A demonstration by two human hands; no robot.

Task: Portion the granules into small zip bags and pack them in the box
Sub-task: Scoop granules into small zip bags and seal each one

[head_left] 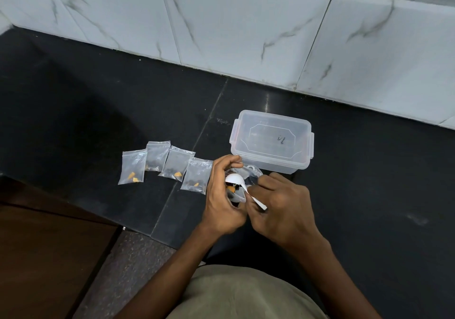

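Observation:
My left hand point(221, 203) grips a clear plastic bag point(251, 179) that holds dark and orange granules. My right hand point(280, 203) holds a white plastic spoon point(235, 179) by its handle, with the bowl at the bag's mouth over the granules. Several small zip bags point(157, 156) lie in a row on the black counter just left of my hands, each with a few dark and orange bits at the bottom. A clear plastic box point(272, 141) with its lid on sits right behind my hands.
The black stone counter point(98, 111) ends at a front edge close to my body; a brown wooden surface point(44, 257) lies below on the left. White marble wall tiles point(246, 28) rise behind the box.

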